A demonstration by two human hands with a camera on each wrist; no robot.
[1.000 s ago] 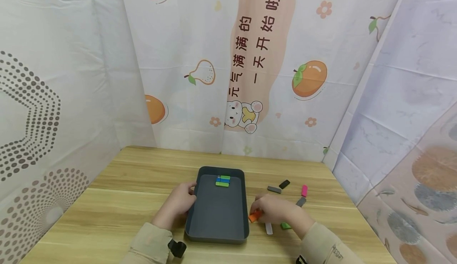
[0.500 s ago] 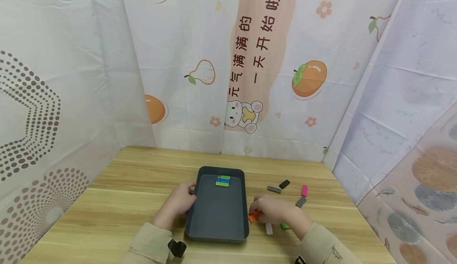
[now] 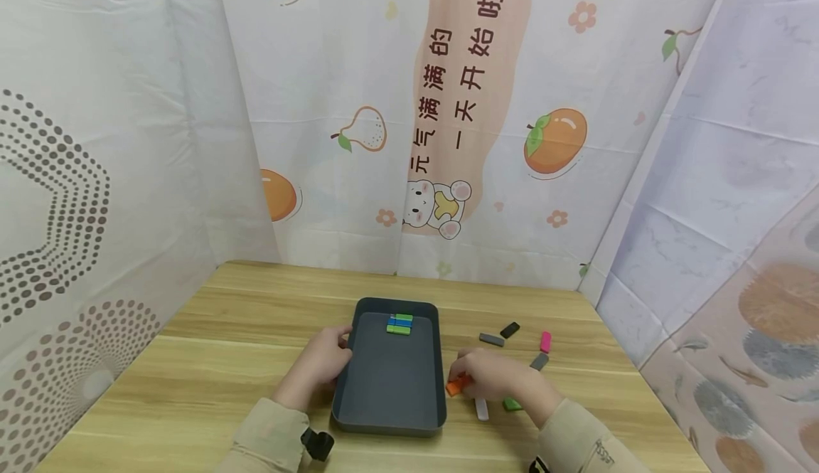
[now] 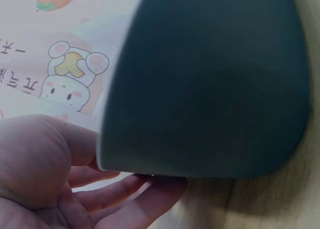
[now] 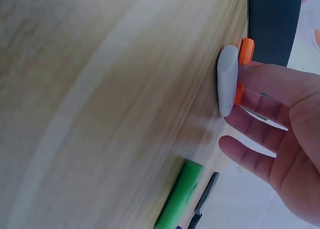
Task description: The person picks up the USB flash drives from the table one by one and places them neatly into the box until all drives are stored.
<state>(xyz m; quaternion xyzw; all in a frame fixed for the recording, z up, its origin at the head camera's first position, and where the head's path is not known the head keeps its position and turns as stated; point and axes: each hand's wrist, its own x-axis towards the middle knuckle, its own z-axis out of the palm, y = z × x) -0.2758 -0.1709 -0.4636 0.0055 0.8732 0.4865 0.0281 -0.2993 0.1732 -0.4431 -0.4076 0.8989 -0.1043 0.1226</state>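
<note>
A dark grey tray [image 3: 390, 380] lies on the wooden table. My left hand [image 3: 328, 356] grips its left wall, as the left wrist view also shows, with thumb and fingers at the tray's edge [image 4: 200, 175]. Right of the tray, my right hand [image 3: 488, 373] pinches a small orange stick [image 3: 457, 387], shaped like a capped flash drive. In the right wrist view the thumb lies against the orange stick [image 5: 246, 51]. A white stick [image 3: 481, 409] lies just below that hand, close beside the orange one. The hand partly covers a green stick [image 3: 512, 404].
Inside the tray, green and blue sticks [image 3: 399, 323] lie side by side near its far end. Further right on the table are grey [image 3: 492, 340], black [image 3: 510, 330] and pink sticks [image 3: 545, 342], and another grey stick [image 3: 539, 363]. Printed curtains [image 3: 320, 195] hang behind the table.
</note>
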